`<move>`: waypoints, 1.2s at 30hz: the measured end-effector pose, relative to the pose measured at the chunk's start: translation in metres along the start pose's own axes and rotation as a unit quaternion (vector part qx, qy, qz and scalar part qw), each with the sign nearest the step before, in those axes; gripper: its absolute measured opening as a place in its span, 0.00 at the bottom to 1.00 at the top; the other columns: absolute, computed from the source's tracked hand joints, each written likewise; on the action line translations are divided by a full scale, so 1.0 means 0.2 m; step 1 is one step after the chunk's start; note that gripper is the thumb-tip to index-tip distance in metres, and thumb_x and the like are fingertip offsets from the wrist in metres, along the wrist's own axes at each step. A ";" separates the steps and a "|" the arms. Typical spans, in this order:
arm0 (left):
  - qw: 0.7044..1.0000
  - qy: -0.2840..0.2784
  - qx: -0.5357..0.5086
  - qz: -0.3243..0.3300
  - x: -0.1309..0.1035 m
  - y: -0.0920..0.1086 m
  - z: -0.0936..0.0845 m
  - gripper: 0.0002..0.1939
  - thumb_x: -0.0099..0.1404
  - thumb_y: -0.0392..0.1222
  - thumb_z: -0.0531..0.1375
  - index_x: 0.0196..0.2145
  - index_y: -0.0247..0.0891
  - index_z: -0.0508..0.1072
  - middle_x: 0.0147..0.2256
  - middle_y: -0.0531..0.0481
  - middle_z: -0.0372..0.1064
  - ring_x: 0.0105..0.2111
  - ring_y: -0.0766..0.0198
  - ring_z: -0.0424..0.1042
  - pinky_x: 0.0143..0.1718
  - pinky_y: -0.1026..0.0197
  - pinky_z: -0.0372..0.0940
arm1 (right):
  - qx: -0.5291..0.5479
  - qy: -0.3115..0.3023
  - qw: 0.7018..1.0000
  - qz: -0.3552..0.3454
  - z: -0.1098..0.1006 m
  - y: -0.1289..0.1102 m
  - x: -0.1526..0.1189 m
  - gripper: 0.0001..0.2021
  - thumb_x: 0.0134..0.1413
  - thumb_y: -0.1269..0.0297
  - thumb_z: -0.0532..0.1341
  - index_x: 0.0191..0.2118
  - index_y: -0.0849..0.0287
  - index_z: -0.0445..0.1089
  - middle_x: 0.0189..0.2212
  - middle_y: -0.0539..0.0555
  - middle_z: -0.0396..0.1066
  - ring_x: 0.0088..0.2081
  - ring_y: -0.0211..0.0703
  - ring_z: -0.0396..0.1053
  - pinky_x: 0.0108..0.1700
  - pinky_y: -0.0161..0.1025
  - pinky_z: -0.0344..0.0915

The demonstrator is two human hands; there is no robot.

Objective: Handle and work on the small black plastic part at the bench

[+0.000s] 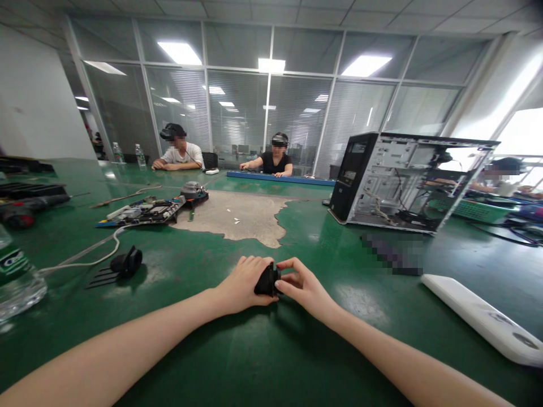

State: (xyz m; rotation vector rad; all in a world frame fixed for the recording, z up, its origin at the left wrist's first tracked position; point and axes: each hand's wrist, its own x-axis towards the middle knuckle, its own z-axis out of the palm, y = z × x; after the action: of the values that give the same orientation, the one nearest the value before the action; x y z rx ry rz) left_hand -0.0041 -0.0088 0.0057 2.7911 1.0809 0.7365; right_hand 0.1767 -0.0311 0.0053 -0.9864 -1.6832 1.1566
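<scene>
My left hand (247, 282) is wrapped round a small black part (266, 281) just above the green tabletop, near the middle of the view. The part is wide on the left and has a short round end on the right. My right hand (303, 287) grips that round end between thumb and fingers. The palm-side of the part is hidden, and I cannot make out its exact kind. To the left lies another black piece (127, 262) with a round end and several thin prongs, apart from both hands.
An open computer case (407, 183) stands at the right, with a white slab-shaped device (479, 316) nearer me. A circuit board (146, 212), a white cable (116, 243) and a water bottle (17, 277) are at the left. Two people sit across the table (203, 350); another is far right.
</scene>
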 end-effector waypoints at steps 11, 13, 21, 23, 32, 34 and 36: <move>1.000 -0.006 0.005 0.003 0.00 0.00 0.00 0.30 0.53 0.54 0.59 0.48 0.38 0.55 0.40 0.46 0.63 0.38 0.55 0.61 0.39 0.54 0.54 | 0.015 -0.017 1.000 0.014 0.00 0.00 0.06 0.15 0.39 0.60 0.65 0.33 0.61 0.63 0.31 0.50 0.69 0.34 0.41 0.70 0.38 0.40 0.67; 1.000 -0.002 0.006 0.004 0.00 0.00 0.01 0.30 0.52 0.54 0.60 0.48 0.38 0.55 0.41 0.46 0.63 0.39 0.55 0.61 0.40 0.54 0.54 | 0.007 -0.016 1.000 0.004 0.00 0.00 0.05 0.14 0.40 0.60 0.65 0.33 0.60 0.63 0.31 0.50 0.69 0.35 0.41 0.70 0.39 0.40 0.67; 1.000 0.006 0.007 0.004 -0.01 0.00 0.00 0.30 0.52 0.51 0.61 0.48 0.39 0.55 0.40 0.47 0.63 0.39 0.55 0.61 0.40 0.55 0.53 | -0.013 -0.012 1.000 -0.021 0.03 0.02 0.01 0.13 0.47 0.60 0.61 0.38 0.57 0.61 0.34 0.51 0.67 0.34 0.39 0.68 0.36 0.38 0.67; 1.000 0.005 0.010 0.005 -0.01 0.00 0.00 0.30 0.52 0.51 0.61 0.48 0.39 0.55 0.41 0.47 0.63 0.39 0.55 0.61 0.40 0.55 0.53 | -0.011 -0.019 0.999 -0.025 0.03 0.04 0.00 0.13 0.47 0.60 0.61 0.39 0.57 0.60 0.34 0.50 0.66 0.34 0.38 0.68 0.35 0.37 0.67; 1.000 0.006 0.004 -0.001 -0.01 0.00 0.00 0.30 0.51 0.51 0.61 0.48 0.39 0.55 0.41 0.46 0.63 0.39 0.54 0.61 0.40 0.54 0.53 | -0.010 -0.023 0.999 -0.037 0.02 0.04 0.00 0.12 0.50 0.58 0.59 0.38 0.56 0.60 0.34 0.50 0.65 0.34 0.38 0.67 0.34 0.35 0.67; 1.000 0.005 0.004 -0.001 -0.01 0.00 0.00 0.30 0.51 0.50 0.61 0.48 0.39 0.55 0.41 0.47 0.63 0.39 0.54 0.61 0.40 0.54 0.53 | -0.005 -0.022 0.999 -0.032 0.02 0.04 0.00 0.13 0.49 0.59 0.59 0.39 0.56 0.59 0.35 0.51 0.65 0.36 0.39 0.67 0.35 0.37 0.67; 1.000 0.005 0.004 -0.001 -0.01 0.00 0.00 0.30 0.51 0.50 0.61 0.48 0.39 0.55 0.41 0.47 0.63 0.39 0.54 0.61 0.40 0.55 0.53 | -0.011 -0.018 0.999 -0.028 0.02 0.04 0.00 0.13 0.49 0.59 0.59 0.40 0.57 0.59 0.37 0.52 0.65 0.36 0.39 0.67 0.36 0.38 0.67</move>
State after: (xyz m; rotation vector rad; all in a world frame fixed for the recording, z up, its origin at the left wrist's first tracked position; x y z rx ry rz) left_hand -0.0050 -0.0100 0.0045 2.7966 1.0901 0.7493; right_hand 0.1734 -0.0295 -0.0028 -0.9314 -1.7447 1.1288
